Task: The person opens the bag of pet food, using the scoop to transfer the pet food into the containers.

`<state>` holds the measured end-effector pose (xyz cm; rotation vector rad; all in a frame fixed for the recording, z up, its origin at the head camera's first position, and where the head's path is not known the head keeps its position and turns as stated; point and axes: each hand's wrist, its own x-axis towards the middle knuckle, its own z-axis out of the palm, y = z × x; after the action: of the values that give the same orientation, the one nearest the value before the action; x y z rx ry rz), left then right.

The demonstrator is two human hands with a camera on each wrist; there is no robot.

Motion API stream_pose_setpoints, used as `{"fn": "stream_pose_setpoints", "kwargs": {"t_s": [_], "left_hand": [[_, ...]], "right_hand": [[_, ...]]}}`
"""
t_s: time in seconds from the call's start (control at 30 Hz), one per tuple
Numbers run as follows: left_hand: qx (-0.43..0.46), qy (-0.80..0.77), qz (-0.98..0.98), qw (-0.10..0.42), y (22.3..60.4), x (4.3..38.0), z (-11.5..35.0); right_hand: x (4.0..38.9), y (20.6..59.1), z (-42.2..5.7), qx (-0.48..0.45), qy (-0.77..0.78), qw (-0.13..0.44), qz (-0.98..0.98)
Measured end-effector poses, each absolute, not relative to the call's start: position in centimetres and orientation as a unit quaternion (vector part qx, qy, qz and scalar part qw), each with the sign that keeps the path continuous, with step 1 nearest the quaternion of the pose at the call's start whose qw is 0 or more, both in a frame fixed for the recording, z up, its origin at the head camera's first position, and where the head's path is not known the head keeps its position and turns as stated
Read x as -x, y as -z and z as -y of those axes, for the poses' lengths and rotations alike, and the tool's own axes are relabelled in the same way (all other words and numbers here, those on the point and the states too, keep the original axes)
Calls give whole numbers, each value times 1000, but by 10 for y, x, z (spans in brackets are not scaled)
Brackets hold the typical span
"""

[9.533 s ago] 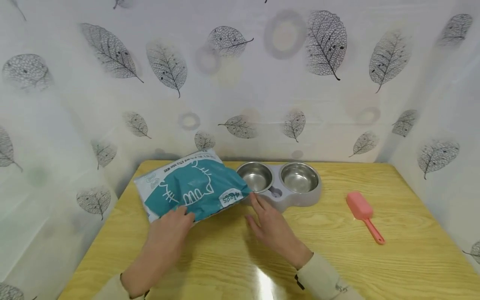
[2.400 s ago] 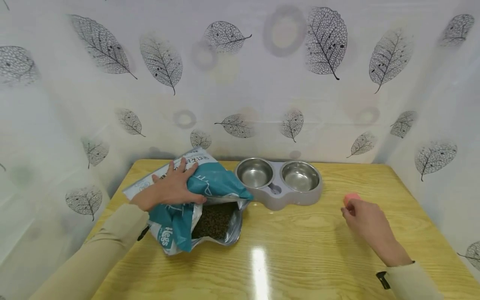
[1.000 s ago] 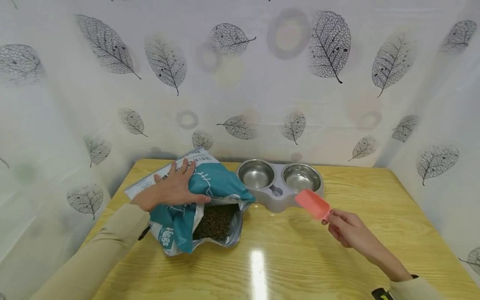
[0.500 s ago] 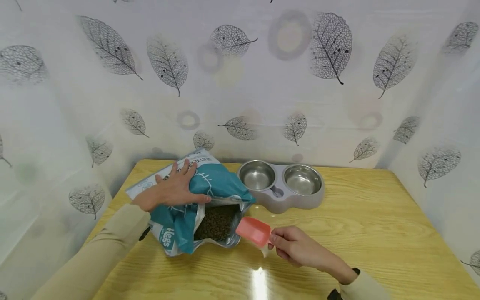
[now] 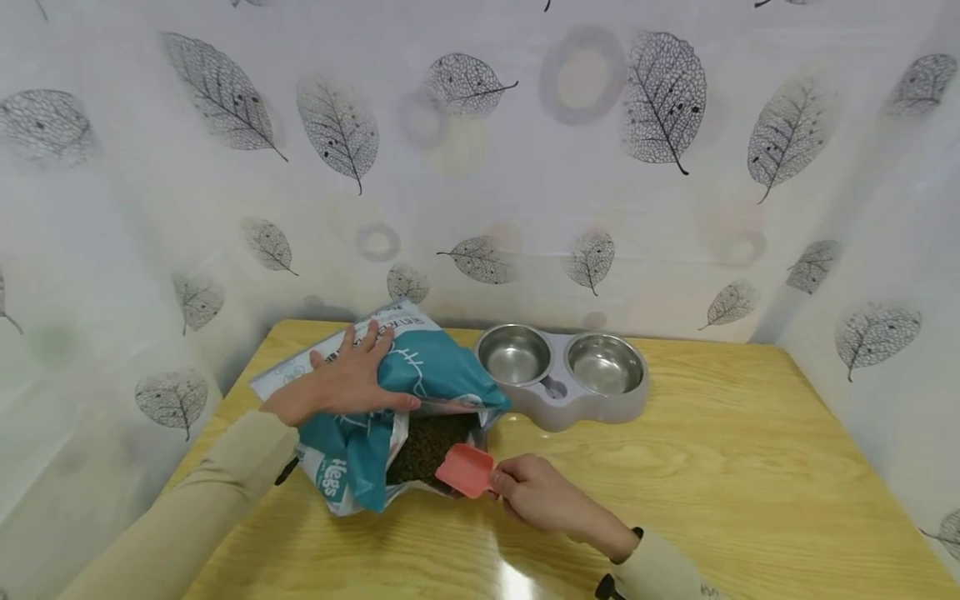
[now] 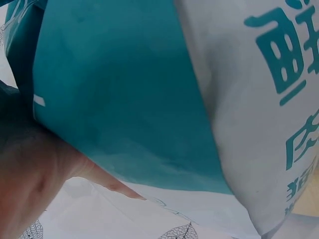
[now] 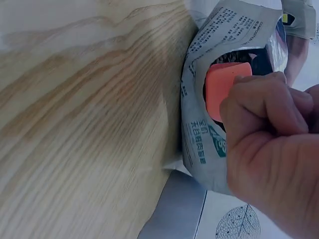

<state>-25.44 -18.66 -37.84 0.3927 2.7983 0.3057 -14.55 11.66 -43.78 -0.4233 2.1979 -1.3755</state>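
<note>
Left hand (image 5: 341,381), fingers spread, rests on the teal-and-white bag (image 5: 446,358) on the table (image 5: 750,467) — its label (image 5: 332,479) ends in "legs" — and the right hand (image 5: 547,498) pinches the coral scoop (image 5: 467,469) at the bag's open mouth.

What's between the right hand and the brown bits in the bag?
The pink scoop, held by the right hand, its front edge at the opening of the bag; the head view shows this.

Left hand (image 5: 341,383) and right hand (image 5: 543,493) bare. Left sleeve (image 5: 213,483), past the wrist from the fingers (image 5: 385,338): long, cream, creased; black wrist piece (image 5: 286,469) at cuff, yellow patch (image 7: 285,18). Right sleeve (image 5: 660,569) matching; black band (image 5: 637,533); dark print (image 5: 709,592) farthest from fingers, illegible.
</note>
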Motion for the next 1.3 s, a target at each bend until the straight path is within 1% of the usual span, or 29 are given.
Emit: {"fn": "stream_pose_setpoints", "kwargs": {"t_s": [0.17,0.27,0.57,0.83,0.93,1.1,1.3], "left_hand": [[-137,-106,-974,146,380,253,186],[-138,-105,-974,144,380,254,186],[-134,-104,-975,144,380,254,191],[-137,-107,-974,144,382,253,189],[-137,-108,-974,143,382,254,189],[-137,-108,-974,143,383,254,190],[-140,-111,-974,140,382,253,189]], "right_hand": [[148,443,-105,148,517,240,-808],[147,443,-104,134,538,246,-795],[144,435,-108,115,605,291,-732],[143,436,-117,131,639,323,-685],[144,435,-120,144,651,318,-674],[148,429,-122,168,659,293,-672],[153,422,-131,158,656,270,-687]]}}
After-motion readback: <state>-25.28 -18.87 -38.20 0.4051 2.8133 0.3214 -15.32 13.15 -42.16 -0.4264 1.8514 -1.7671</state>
